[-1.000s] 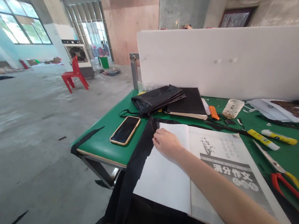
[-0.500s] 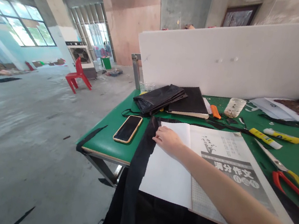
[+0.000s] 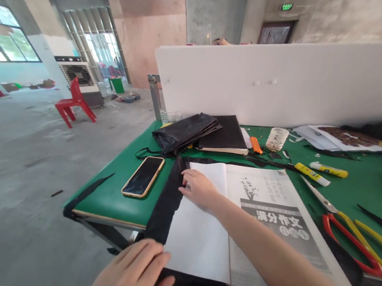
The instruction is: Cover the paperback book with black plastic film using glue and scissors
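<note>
An open book [image 3: 267, 234] with a white page [image 3: 196, 241] on its left and a grey printed page on its right lies on a black sheet [image 3: 160, 216]. The sheet is folded up along the left edge. At the upper left of the white page, my right hand [image 3: 200, 189] has its fingers bent, pinching the folded sheet's edge. My left hand [image 3: 134, 275] is at the book's lower left corner, fingers curled together over the black sheet; its thumb points right. The material under its fingers is mostly hidden.
A phone [image 3: 143, 176] lies left of the book on the green table [image 3: 104, 197]. Beyond are a black-covered book [image 3: 225, 134], folded black sheets [image 3: 185, 132], an orange cutter [image 3: 256, 145] and a plastic cup [image 3: 277, 139]. Glue sticks [image 3: 312, 174] and scissors [image 3: 353, 243] lie right.
My left hand has come up from the bottom edge, where it held the strip's lower end, to the book's lower left corner. My right hand stays at the page's upper left. The view has shifted right.
</note>
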A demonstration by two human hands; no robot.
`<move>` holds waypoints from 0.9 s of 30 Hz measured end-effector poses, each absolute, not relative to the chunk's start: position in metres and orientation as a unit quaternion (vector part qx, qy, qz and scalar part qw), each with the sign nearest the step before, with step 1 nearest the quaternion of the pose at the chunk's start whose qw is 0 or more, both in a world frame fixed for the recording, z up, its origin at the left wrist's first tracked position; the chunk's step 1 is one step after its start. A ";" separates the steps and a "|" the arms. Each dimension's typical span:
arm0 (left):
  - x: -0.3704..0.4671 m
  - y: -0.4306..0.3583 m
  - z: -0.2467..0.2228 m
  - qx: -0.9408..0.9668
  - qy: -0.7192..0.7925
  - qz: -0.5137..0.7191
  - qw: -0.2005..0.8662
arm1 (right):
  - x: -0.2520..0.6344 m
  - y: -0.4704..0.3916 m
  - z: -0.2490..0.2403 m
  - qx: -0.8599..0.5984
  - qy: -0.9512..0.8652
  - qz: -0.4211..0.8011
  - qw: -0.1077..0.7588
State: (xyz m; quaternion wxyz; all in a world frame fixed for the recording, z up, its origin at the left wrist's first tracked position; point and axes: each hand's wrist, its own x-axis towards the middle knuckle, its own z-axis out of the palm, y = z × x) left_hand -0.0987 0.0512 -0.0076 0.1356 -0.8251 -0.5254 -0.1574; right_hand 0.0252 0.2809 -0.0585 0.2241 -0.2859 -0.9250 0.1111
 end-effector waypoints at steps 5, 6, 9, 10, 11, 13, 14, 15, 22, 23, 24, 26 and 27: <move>-0.109 0.131 -0.007 -0.804 -0.555 -0.210 0.047 | 0.025 0.283 -0.060 -0.284 -0.925 0.118 0.221; -0.113 0.151 -0.015 -0.793 -0.566 -0.220 0.034 | 0.025 0.283 -0.060 -0.283 -0.926 0.119 0.220; -0.121 0.209 -0.038 -0.774 -0.586 -0.236 -0.035 | 0.027 0.283 -0.059 -0.282 -0.926 0.125 0.216; -0.122 0.226 -0.043 -0.766 -0.592 -0.238 -0.072 | 0.028 0.284 -0.059 -0.288 -0.924 0.129 0.216; -0.122 0.241 -0.047 -0.761 -0.595 -0.239 -0.102 | 0.029 0.285 -0.059 -0.299 -0.920 0.134 0.216; -0.120 0.265 -0.049 -0.764 -0.585 -0.237 -0.135 | 0.032 0.290 -0.059 -0.329 -0.908 0.147 0.216; -0.118 0.274 -0.049 -0.770 -0.576 -0.237 -0.139 | 0.033 0.292 -0.058 -0.344 -0.901 0.153 0.215; -0.117 0.282 -0.049 -0.775 -0.569 -0.239 -0.137 | 0.035 0.294 -0.058 -0.353 -0.897 0.157 0.213; -0.122 0.313 -0.071 -0.743 -0.615 -0.256 -0.061 | 0.034 0.289 -0.046 -0.351 -0.906 0.128 0.198; -0.123 0.314 -0.077 -0.744 -0.618 -0.249 -0.053 | 0.034 0.289 -0.043 -0.362 -0.904 0.119 0.195; -0.123 0.315 -0.082 -0.746 -0.619 -0.240 -0.045 | 0.036 0.291 -0.038 -0.377 -0.899 0.109 0.193; -0.123 0.314 -0.090 -0.756 -0.615 -0.222 -0.025 | 0.046 0.301 -0.024 -0.423 -0.880 0.081 0.201; -0.122 0.313 -0.092 -0.761 -0.612 -0.213 -0.015 | 0.055 0.311 -0.015 -0.454 -0.863 0.065 0.211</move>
